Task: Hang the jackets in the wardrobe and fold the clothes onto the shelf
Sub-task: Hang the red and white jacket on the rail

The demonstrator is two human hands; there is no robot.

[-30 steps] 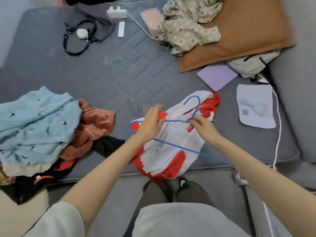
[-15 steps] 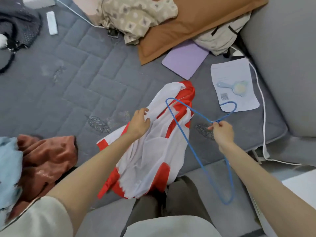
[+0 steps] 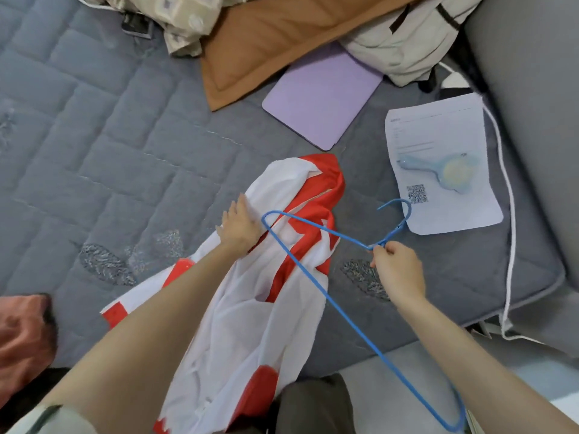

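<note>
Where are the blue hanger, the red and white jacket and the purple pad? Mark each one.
blue hanger (image 3: 391,235): head view, twisted neck below the hook.
red and white jacket (image 3: 250,324): head view, white middle panel.
purple pad (image 3: 319,98): head view, centre of its face.

One head-worn camera (wide-angle) looks steeply down onto the grey mattress (image 3: 125,151). It sits near, left hand (image 3: 239,228) and right hand (image 3: 396,269) mid-frame.
</note>
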